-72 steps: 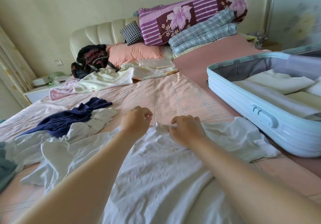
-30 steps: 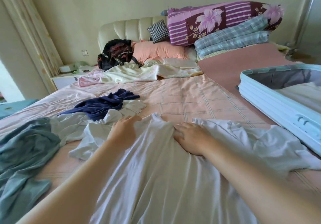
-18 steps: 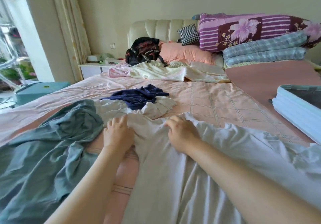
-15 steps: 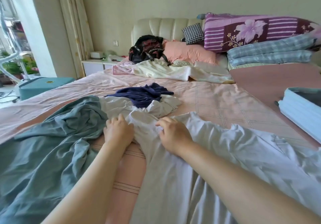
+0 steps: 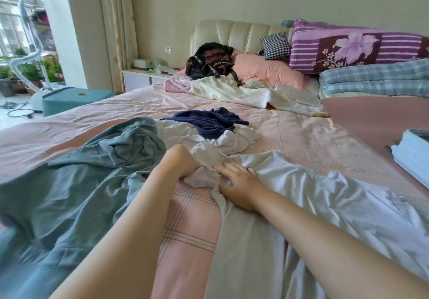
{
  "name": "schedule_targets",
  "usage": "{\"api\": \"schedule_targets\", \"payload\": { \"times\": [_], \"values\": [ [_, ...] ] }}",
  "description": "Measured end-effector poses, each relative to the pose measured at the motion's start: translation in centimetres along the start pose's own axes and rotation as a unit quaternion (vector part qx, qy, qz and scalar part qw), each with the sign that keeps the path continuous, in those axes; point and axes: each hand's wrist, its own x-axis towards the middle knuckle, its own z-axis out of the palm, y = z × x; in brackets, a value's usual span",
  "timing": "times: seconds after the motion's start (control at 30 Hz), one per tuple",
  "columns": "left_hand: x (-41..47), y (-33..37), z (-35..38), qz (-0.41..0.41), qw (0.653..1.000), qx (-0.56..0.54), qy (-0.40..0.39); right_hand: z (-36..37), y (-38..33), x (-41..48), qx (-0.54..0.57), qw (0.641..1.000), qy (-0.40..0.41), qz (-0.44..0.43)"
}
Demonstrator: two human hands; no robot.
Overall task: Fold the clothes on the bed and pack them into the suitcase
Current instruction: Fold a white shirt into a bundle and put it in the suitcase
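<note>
A white garment [image 5: 313, 196] lies spread over the pink checked bed [image 5: 313, 136] in front of me. My left hand [image 5: 181, 163] grips a bunched edge of it, fingers curled down into the cloth. Beside it, my right hand [image 5: 241, 182] lies flat on the same garment with its fingers stretched out toward the left hand. A grey-blue garment [image 5: 88, 175] is crumpled at the left. Behind the hands lies another white garment [image 5: 222, 140] with a navy one [image 5: 209, 121] on top. Only a corner of the pale blue suitcase [image 5: 413, 157] shows at the right edge.
At the headboard are a black bag [image 5: 211, 60], a pink pillow [image 5: 267, 71], a cream blanket [image 5: 243, 92] and stacked quilts [image 5: 371, 61]. A teal box [image 5: 72, 99] and a garment steamer [image 5: 34, 55] stand on the floor at the left.
My view has swung left, so the suitcase has slid almost out of frame. Both hands moved left along the white garment; the right hand has flattened while the left bunches the edge.
</note>
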Motion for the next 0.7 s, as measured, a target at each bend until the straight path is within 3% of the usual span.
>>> {"api": "schedule_targets", "payload": {
  "times": [0.1, 0.2, 0.3, 0.43, 0.53, 0.6, 0.7],
  "values": [
    [0.0, -0.6, -2.2, -0.099, 0.991, -0.009, 0.085, -0.3, 0.1, -0.6, 0.008, 1.0, 0.004, -0.022],
    [-0.8, -0.4, -3.8, -0.117, 0.985, 0.098, 0.085, -0.5, -0.1, -0.8, 0.08, 0.993, 0.069, -0.048],
    [-0.5, 0.1, -2.3, -0.035, 0.984, 0.135, 0.108, -0.5, 0.1, -0.1, 0.15, 0.978, 0.142, -0.033],
    [0.9, 0.3, 0.6, 0.145, 0.979, 0.12, 0.079, -0.4, 1.6, 1.1, 0.094, 0.978, 0.186, 0.006],
    [1.4, -0.2, 2.6, 0.136, 0.978, 0.15, 0.05, -1.0, 3.5, 2.0, 0.007, 0.982, 0.183, 0.042],
    [1.6, -0.2, 2.9, 0.128, 0.975, 0.164, 0.074, -1.7, 4.5, 2.6, -0.027, 0.979, 0.185, 0.085],
    [1.8, 0.3, 2.2, 0.126, 0.981, 0.098, 0.115, -2.2, 5.7, 3.9, -0.07, 0.974, 0.156, 0.15]
  ]
}}
